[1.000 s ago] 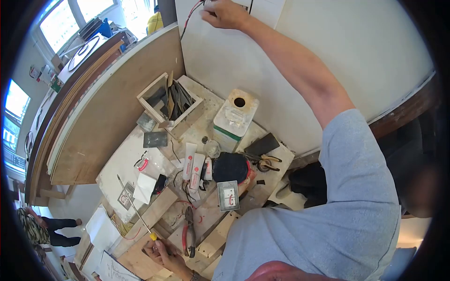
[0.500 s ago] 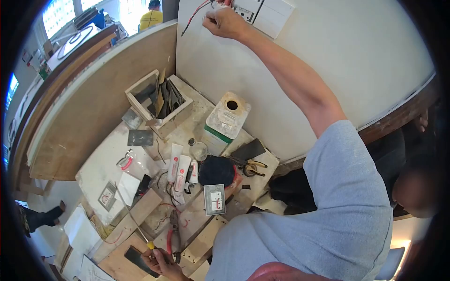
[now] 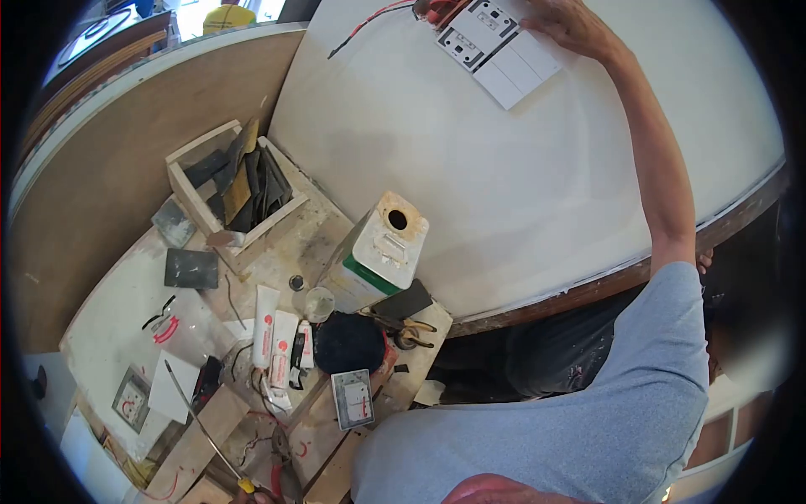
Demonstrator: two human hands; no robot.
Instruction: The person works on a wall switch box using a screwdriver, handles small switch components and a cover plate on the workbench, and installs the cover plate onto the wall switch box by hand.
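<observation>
Right hand (image 3: 573,27) at panel (image 3: 501,57) edge, fingers bent, can't tell if gripping. Left hand (image 3: 257,499), mostly cropped, fingers clamped on screwdriver (image 3: 246,485).

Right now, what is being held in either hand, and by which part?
The left hand holds a screwdriver by its yellow handle. The right hand is at the white panel's edge; whether it grips cannot be told.
</observation>
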